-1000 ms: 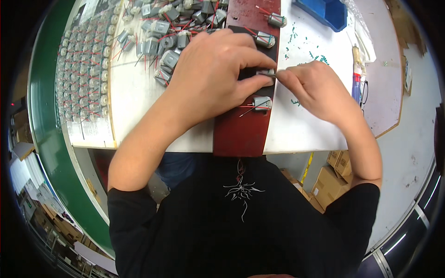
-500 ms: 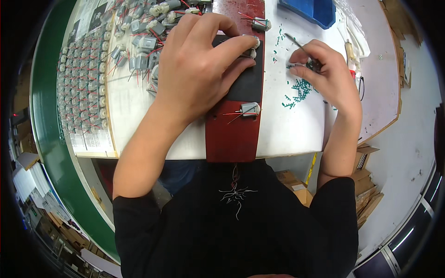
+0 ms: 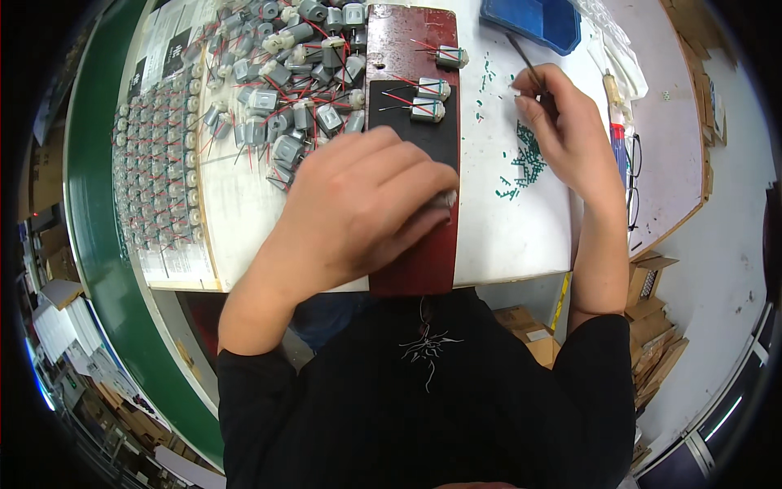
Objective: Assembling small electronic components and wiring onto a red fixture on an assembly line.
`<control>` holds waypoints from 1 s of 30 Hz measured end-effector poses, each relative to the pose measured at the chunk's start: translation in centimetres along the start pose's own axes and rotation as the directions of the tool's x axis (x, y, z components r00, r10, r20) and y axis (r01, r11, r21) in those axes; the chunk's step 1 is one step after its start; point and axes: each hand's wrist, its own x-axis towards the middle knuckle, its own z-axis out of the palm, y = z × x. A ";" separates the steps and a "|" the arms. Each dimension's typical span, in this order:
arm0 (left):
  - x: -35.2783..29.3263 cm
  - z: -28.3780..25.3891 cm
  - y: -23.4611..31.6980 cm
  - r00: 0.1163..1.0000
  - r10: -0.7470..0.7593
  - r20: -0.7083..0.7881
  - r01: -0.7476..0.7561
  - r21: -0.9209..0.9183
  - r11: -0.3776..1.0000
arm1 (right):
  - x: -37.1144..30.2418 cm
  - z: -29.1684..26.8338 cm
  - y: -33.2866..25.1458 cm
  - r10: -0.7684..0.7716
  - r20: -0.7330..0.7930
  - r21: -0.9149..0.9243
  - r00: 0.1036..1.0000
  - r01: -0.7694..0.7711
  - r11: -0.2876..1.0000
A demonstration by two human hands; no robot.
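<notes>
Left hand (image 3: 366,200): palm down over the near half of the red board (image 3: 411,277), fingers curled and closed on a small motor (image 3: 447,198); only its pale end shows past the forefinger and thumb, near the board's right edge, remainder hidden by the hand. Cannot tell whether this motor touches the board. Right hand (image 3: 566,126): well to the right, above the white tabletop (image 3: 509,236), fingers bent around a thin dark tool (image 3: 521,50) whose free end points up and left toward the blue tray (image 3: 533,26). Thumb and forefinger tips lie close together; cannot tell if anything small sits between them. Green pieces (image 3: 529,161) lie in a loose heap just left of the right hand, with strays scattered farther up the tabletop. Beyond the left hand, two silver motors (image 3: 428,110) lie one just above the other on the black pad (image 3: 417,147), pale ends to the right, leads to the left; a third, the upper motor (image 3: 450,56), lies on the red board past the pad, close to its right edge. Left of the board: a heap of grey motors (image 3: 277,102) with red and dark leads, in mixed orientations. Farther left, motors stand in close rows (image 3: 159,171). At the right of the tabletop lies a blue-and-red handle (image 3: 618,151).
</notes>
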 end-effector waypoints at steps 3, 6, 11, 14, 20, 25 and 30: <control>0.3 0.2 -0.9 0.995 0.013 -0.102 -0.005 0.072 0.997 | 0.2 -0.1 0.2 0.038 0.015 -0.034 0.999 -0.038 0.999; 0.3 0.6 -1.4 0.988 0.052 -0.144 -0.031 0.142 0.989 | 0.3 -0.3 0.3 0.055 0.013 -0.071 0.998 -0.054 0.996; 0.8 0.1 -1.0 0.968 0.016 -0.252 0.014 0.116 0.993 | 0.5 -1.3 -0.5 0.150 0.005 0.048 0.989 -0.150 0.988; 0.5 0.2 -1.1 0.943 -0.005 -0.333 0.004 -0.006 1.000 | -0.1 -1.9 -2.5 0.176 0.079 0.228 0.981 -0.190 0.955; 0.2 0.3 -1.2 0.947 0.014 -0.320 -0.060 -0.136 0.989 | -0.2 -1.3 -7.0 0.047 0.408 0.536 0.912 -0.281 0.796; 0.0 0.0 -1.2 0.963 0.091 -0.254 -0.110 -0.060 0.992 | 0.9 -1.6 -7.9 0.160 0.560 0.424 0.813 -0.447 0.788; 0.0 -0.2 -1.2 0.962 0.149 -0.228 -0.156 -0.014 0.988 | 0.1 -0.4 -7.2 0.168 0.536 0.455 0.827 -0.451 0.768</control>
